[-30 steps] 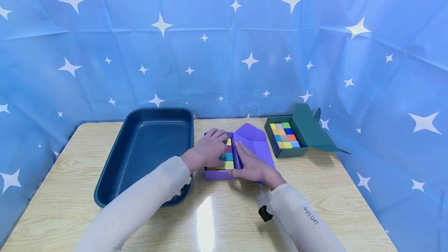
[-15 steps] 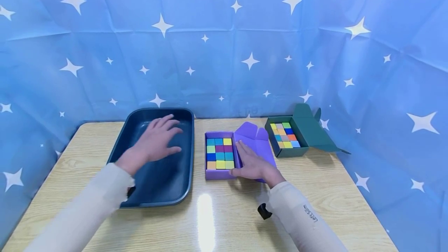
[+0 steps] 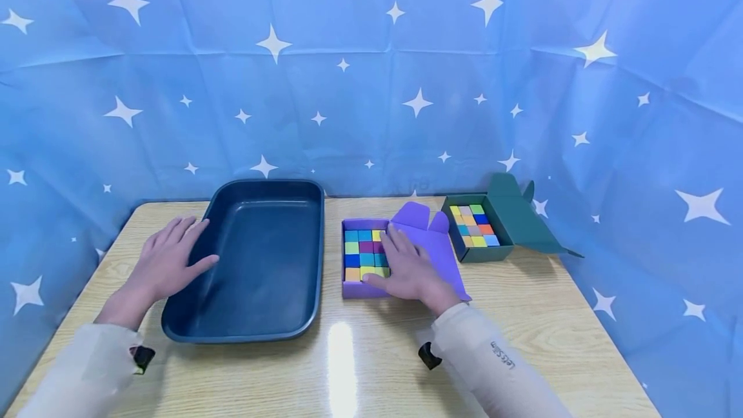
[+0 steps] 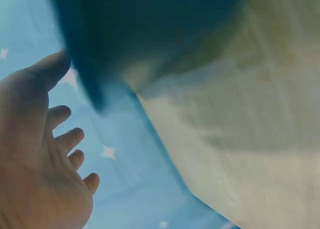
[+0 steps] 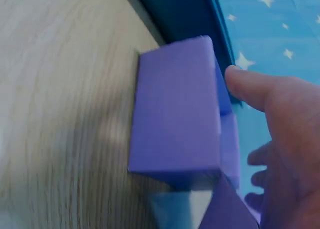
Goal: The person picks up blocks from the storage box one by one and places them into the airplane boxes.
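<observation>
My left hand [image 3: 158, 271] hovers at the left rim of a dark blue tray [image 3: 264, 269], fingers spread and nothing held. In the left wrist view, its thumb overlaps the blurred tray edge. To the tray's right stands a purple box [image 3: 366, 291] with its lid [image 3: 434, 250] folded out to the right. Rows of coloured cubes [image 3: 366, 246] fill the box. My right hand [image 3: 411, 271] reaches over the box's right side with extended fingers, covering some cubes. The right wrist view has the thumb just above the purple box's wall [image 5: 175, 109].
A dark green box [image 3: 487, 254] at the back right also holds coloured cubes [image 3: 473, 224], its lid [image 3: 519, 218] swung out to the right. Everything stands on a wooden table [image 3: 278, 379]. A blue star-patterned cloth [image 3: 348, 82] hangs behind it and at the sides.
My left hand left the purple box, crossed over the tray and is now at its left rim. My right hand moved slightly left, from the lid's fold to over the cubes.
</observation>
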### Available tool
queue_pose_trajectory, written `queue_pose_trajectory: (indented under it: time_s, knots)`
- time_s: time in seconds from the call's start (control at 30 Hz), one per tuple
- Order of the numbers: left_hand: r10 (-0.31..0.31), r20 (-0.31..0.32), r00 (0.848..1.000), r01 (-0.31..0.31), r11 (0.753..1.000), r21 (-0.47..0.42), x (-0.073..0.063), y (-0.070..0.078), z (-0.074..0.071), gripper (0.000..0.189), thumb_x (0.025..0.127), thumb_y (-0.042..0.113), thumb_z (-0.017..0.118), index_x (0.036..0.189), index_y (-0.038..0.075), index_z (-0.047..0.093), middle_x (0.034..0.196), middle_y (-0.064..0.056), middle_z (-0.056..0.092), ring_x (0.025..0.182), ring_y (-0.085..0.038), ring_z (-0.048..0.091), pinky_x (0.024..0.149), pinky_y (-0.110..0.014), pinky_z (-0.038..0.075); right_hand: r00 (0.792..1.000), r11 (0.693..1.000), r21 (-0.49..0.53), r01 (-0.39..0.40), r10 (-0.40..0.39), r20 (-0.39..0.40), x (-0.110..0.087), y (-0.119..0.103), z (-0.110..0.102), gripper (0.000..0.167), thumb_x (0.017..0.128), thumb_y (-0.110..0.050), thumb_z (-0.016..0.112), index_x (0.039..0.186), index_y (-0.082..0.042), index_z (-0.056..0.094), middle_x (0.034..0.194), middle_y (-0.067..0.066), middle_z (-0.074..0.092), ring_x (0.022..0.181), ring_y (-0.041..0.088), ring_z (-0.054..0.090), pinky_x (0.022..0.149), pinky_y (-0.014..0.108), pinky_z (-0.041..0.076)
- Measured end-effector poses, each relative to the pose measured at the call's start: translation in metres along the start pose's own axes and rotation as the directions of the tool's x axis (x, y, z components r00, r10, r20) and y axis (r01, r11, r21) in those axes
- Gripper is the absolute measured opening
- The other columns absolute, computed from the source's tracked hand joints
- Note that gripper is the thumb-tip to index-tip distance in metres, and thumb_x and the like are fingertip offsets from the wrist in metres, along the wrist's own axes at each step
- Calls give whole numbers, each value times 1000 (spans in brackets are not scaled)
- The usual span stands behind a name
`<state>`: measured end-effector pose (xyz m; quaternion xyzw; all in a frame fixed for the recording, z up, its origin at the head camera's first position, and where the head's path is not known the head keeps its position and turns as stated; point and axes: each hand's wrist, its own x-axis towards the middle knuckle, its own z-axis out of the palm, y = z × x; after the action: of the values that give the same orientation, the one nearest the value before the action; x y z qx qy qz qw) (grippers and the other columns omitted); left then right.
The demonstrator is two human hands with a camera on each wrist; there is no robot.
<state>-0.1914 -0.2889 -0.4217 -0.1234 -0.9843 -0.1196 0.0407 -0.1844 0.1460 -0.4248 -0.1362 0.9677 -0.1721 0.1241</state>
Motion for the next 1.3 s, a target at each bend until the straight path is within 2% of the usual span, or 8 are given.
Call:
queue_pose_trajectory:
  time_s: [0.13,0.27,0.37,0.57,0.7,0.9,1.13,1.3]
  knots:
    - [-41,24,999,42,999,-16,-11,-17,8,73,99,52,44,153,5,25,153,-32,24,143,-51,14,106,-73,15,996,990,-115,81,-85,-33,5,-11,9,85,91,-64,48,157,-19,19,166,5,2,154,27,1,121,61,4]
    - [-61,48,997,62,997,-36,-19,-28,16,65,103,49,33,154,10,25,154,-31,23,143,-52,11,106,-74,13,984,967,-199,160,-173,-47,13,-18,20,70,97,-60,38,155,-24,25,166,3,7,154,25,3,122,59,3]
    - [-59,27,998,60,997,-52,-22,-31,22,58,105,44,29,154,13,27,154,-30,24,143,-52,12,105,-74,14,973,947,-246,204,-223,-54,18,-20,25,62,101,-56,32,155,-27,24,166,3,9,154,25,5,122,58,4]
    - [-62,-12,998,61,996,-59,-24,-34,27,52,106,38,24,154,17,26,155,-29,24,145,-50,10,105,-73,14,956,917,-309,251,-286,-72,27,-22,29,61,101,-56,28,156,-28,23,166,2,10,154,25,7,123,56,6]
    - [-71,-14,997,70,995,-66,-24,-34,27,52,106,37,23,155,19,25,155,-29,22,145,-50,8,106,-74,12,959,906,-339,253,-281,-36,29,-24,34,62,102,-57,19,157,-28,16,166,0,6,154,22,4,123,54,4]
    - [-79,-28,996,77,995,-69,-26,-34,26,52,106,37,23,155,19,26,155,-29,22,146,-50,7,106,-74,12,963,907,-338,251,-271,-13,25,-33,42,61,104,-49,21,158,-22,8,166,0,5,154,21,2,124,53,-2]
    - [-75,-42,996,72,995,-76,-28,-35,26,51,106,37,23,155,20,26,155,-29,23,146,-50,7,105,-74,12,972,911,-348,221,-236,-1,16,-46,48,64,104,-50,18,158,-17,8,166,-2,5,154,22,4,123,52,-4]
    - [-75,-47,996,72,994,-78,-28,-35,27,51,106,37,23,155,20,26,155,-29,23,146,-50,6,105,-74,13,979,908,-373,191,-203,6,11,-51,53,65,104,-51,19,158,-18,6,166,-3,2,154,21,3,123,51,-6]
